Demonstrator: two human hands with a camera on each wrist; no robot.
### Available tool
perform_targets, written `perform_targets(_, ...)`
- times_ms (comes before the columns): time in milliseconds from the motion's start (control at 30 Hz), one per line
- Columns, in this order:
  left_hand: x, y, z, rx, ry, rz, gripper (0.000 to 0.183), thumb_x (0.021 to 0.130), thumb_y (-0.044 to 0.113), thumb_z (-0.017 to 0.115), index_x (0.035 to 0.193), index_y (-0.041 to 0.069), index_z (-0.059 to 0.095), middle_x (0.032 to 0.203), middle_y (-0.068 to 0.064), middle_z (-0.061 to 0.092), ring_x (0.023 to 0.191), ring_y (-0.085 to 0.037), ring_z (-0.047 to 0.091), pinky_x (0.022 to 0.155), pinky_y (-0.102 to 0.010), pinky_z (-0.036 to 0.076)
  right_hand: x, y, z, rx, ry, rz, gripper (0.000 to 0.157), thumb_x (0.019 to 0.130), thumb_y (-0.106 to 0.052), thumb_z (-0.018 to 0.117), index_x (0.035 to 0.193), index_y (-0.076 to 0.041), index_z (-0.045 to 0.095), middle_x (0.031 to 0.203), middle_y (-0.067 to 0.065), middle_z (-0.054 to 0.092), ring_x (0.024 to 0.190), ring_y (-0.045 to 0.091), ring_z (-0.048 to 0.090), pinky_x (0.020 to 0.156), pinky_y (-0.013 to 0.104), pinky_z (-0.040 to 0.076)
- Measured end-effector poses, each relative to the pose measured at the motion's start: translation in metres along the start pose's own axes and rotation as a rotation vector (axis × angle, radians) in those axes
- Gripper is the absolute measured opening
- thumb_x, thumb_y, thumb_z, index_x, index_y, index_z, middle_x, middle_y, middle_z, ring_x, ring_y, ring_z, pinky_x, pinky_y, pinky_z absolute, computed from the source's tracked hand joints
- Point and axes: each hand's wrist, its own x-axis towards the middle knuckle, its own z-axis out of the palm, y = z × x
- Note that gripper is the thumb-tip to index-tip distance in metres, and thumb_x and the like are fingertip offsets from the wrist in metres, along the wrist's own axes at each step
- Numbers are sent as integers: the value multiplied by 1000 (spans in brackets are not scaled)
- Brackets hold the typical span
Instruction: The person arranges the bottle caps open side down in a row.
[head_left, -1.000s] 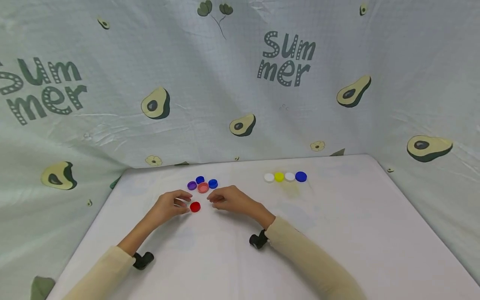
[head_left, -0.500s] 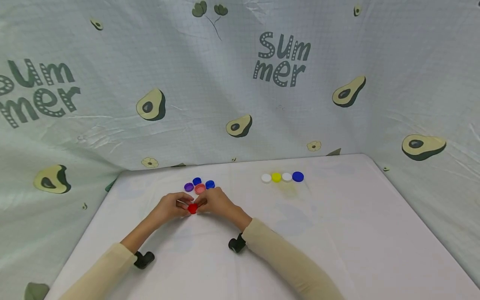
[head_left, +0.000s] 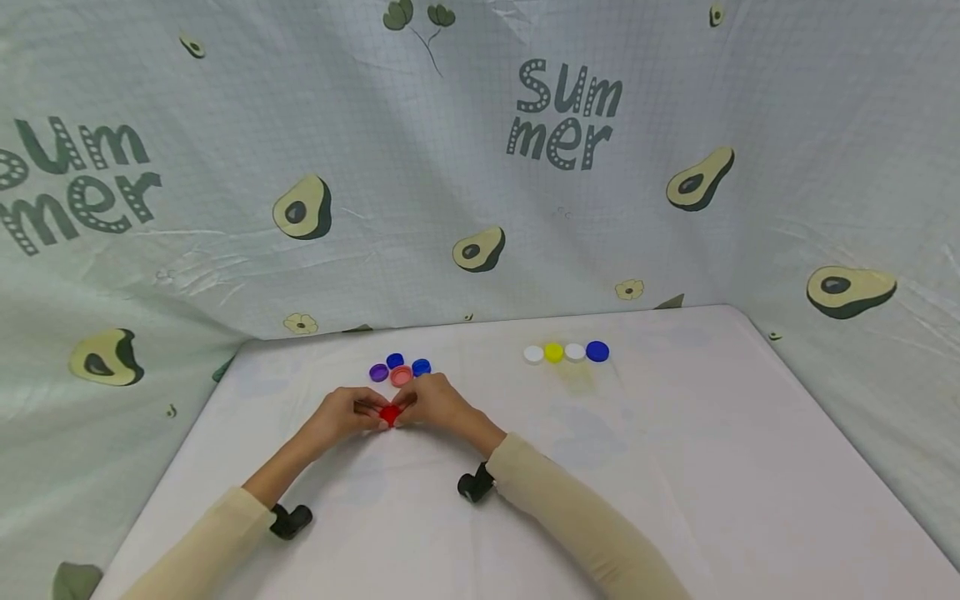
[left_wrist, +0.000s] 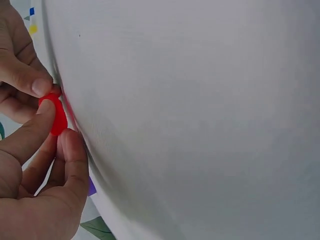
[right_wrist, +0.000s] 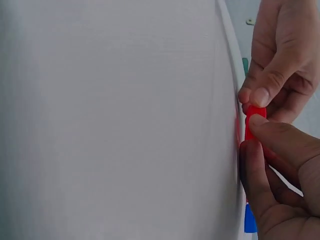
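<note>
Both hands meet at a small red bottle cap (head_left: 389,415) left of the table's middle. My left hand (head_left: 347,413) pinches its left side with thumb and fingers, while my right hand (head_left: 437,401) pinches the right side. In the left wrist view, the thumb of the left hand (left_wrist: 42,195) lies on the face of the red cap (left_wrist: 60,117). The right wrist view has the right hand (right_wrist: 282,172) with its thumb on the cap's edge, close over the white tabletop. Fingers hide part of the cap.
Just behind the hands sit a purple cap (head_left: 378,372), a salmon-red cap (head_left: 401,377) and two blue caps (head_left: 395,360). Farther right, a row holds two white caps (head_left: 533,355), a yellow cap (head_left: 553,352) and a larger blue cap (head_left: 597,351). A printed cloth (head_left: 390,275) hangs behind the table.
A second ago the hands were apart with the red cap lying between them. The right hand has since moved left to it, and now both hands pinch the cap.
</note>
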Motion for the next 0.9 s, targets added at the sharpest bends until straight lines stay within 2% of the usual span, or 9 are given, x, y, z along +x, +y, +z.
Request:
perform_targets(200,3,-2,6,-12,18,120,26,88,1,78,112,-7,70,101,-14,73,89,-22,69,77,-24,59,-9,5,-10,72,-8,15,22,83,-9,85,105,-6,79,95,0,78,77,-1,67,71,12,54)
perform_targets(467,5,3,15,-45,71,222,29,89,-3,75,116,-8,66,108,-19,71,95,-30,70,83,-29,60,-18,10,-22,137,18,18,24,85,-4,82,109,-4,77,102,4,77,83,5,71,73,15,56)
perform_targets(667,9,13,21,-65,113,241,33,89,-4,74,121,-9,65,112,-21,70,97,-31,70,84,-29,60,-24,14,-31,89,76,14,29,85,-7,83,113,-6,76,102,4,76,84,6,70,76,15,55)
perform_targets(900,11,23,23,-107,131,244,34,87,-2,77,119,-6,70,111,-19,72,95,-27,72,82,-26,60,-32,13,-44,108,94,8,30,85,-7,83,113,-4,76,99,3,75,84,6,68,79,16,56)
